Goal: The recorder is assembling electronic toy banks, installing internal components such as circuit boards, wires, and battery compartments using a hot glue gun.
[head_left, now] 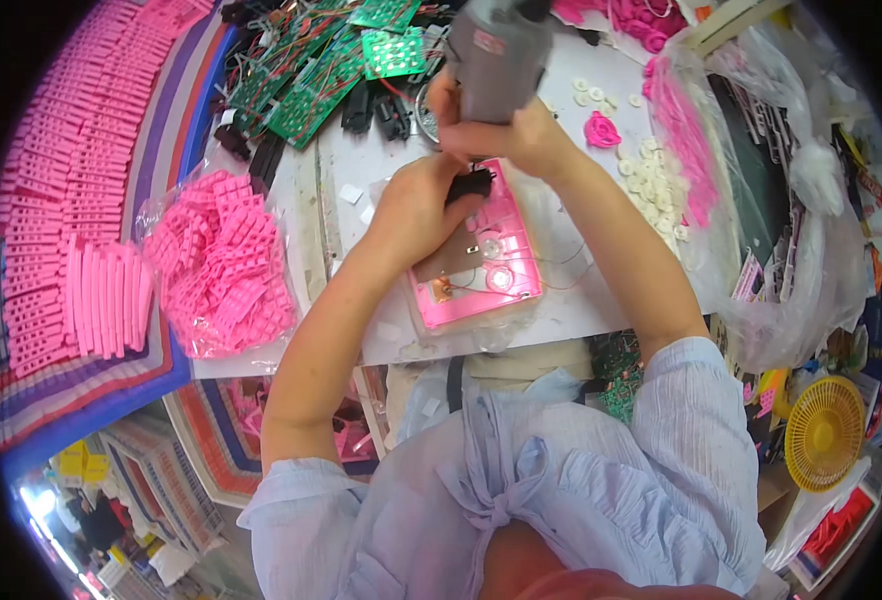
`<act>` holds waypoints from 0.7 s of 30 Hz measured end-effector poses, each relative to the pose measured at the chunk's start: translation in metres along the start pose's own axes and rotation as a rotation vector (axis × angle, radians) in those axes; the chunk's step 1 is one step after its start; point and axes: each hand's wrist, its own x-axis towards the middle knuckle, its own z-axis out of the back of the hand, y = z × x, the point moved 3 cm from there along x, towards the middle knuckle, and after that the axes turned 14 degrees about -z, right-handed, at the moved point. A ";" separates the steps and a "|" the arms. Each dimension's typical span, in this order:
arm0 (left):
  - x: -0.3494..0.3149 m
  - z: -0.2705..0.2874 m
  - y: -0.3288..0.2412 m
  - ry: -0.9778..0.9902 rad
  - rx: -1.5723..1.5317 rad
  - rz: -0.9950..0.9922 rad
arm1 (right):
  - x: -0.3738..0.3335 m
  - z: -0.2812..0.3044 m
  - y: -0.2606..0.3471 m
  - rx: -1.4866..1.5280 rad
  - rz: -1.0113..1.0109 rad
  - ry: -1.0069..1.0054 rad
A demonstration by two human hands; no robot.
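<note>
A pink plastic housing [517, 240] lies on the table in front of me, with thin wires and small round pieces inside it. My left hand [416, 208] rests at the housing's far left side, its fingers closed on a small black plastic part [474, 184]. My right hand [521, 142] is wrapped round a grey power screwdriver [501, 65], which stands over the far end of the housing. My fingers hide the tool's tip. Beyond my left hand, partly behind the tool, is a round metal dish [425, 118].
Green circuit boards [306, 95] with wires pile up at the far left. A clear bag of pink keypads [223, 265] sits left, beside stacked pink strips [71, 190]. White round pieces [655, 185] and a pink piece [602, 130] lie right, near plastic bags [801, 250].
</note>
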 end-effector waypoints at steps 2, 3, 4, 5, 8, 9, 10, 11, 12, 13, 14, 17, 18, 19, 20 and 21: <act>-0.004 0.018 -0.009 -0.051 0.042 -0.074 | 0.003 0.021 0.002 0.012 0.009 0.083; -0.010 0.030 -0.018 -0.076 0.060 -0.109 | -0.007 0.039 0.010 -0.037 -0.012 0.025; -0.016 0.045 -0.031 -0.077 0.035 -0.109 | -0.024 0.065 0.013 -0.084 -0.039 -0.044; -0.021 0.064 -0.050 -0.069 0.002 -0.117 | -0.045 0.106 0.007 -0.357 -0.099 -0.253; -0.079 0.129 -0.092 0.302 0.099 -0.026 | -0.087 0.162 0.003 -1.087 -0.608 -0.584; -0.105 0.142 -0.100 0.453 0.075 0.069 | -0.096 0.166 0.001 -1.115 -0.641 -0.649; -0.122 0.149 -0.113 0.629 0.091 0.162 | -0.109 0.167 -0.007 -1.138 -0.676 -0.717; -0.138 0.154 -0.124 0.805 0.114 0.271 | -0.112 0.167 -0.018 -1.153 -0.702 -0.774; -0.147 0.154 -0.128 0.793 0.103 0.265 | -0.111 0.168 -0.028 -1.171 -0.654 -0.752; -0.155 0.153 -0.128 0.785 0.088 0.247 | -0.114 0.168 -0.036 -1.190 -0.614 -0.740; -0.161 0.150 -0.127 0.782 0.075 0.237 | -0.114 0.163 -0.041 -1.202 -0.575 -0.723; -0.148 0.134 -0.122 0.654 0.074 0.253 | -0.109 0.135 -0.027 -1.248 -0.419 -0.745; -0.140 0.122 -0.116 0.571 0.073 0.178 | -0.107 0.117 -0.021 -1.161 -0.362 -0.650; -0.134 0.105 -0.106 0.481 0.070 0.113 | -0.102 0.088 -0.015 -1.074 -0.304 -0.545; -0.123 0.085 -0.097 0.338 0.074 0.019 | -0.099 0.060 -0.012 -0.987 -0.246 -0.445; -0.111 0.068 -0.092 0.193 0.090 -0.070 | -0.093 0.031 -0.009 -1.010 -0.122 -0.259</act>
